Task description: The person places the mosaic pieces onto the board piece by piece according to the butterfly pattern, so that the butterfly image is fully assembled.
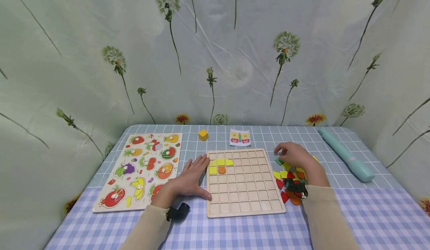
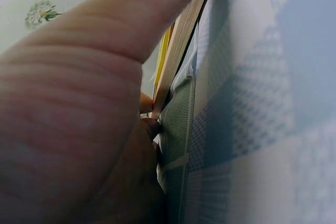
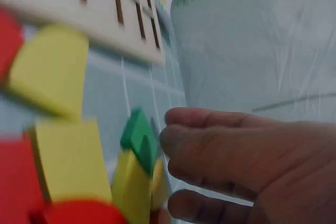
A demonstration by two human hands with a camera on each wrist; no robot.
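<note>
My left hand point(image 1: 191, 177) rests along the left edge of a wooden grid board point(image 1: 246, 197), fingers extended and thumb at its lower left. In the board's upper left cells lie several yellow pieces point(image 1: 213, 170) and one round orange piece point(image 1: 222, 170). To the right of the board, my right hand point(image 1: 298, 156) hovers at the far side of a loose pile of coloured pieces. Its fingers are slightly bent, close to a green piece point(image 3: 139, 137); the right wrist view shows nothing held. Yellow pieces point(image 3: 73, 158) and red pieces point(image 3: 16, 177) lie around it.
On the left lies a fruit puzzle board point(image 1: 139, 160). Behind the grid board are a yellow cube point(image 1: 203, 135) and a butterfly pattern card point(image 1: 240, 142). A long teal tube-shaped object point(image 1: 346, 154) lies at the right. A checked cloth point(image 1: 248, 235) covers the table.
</note>
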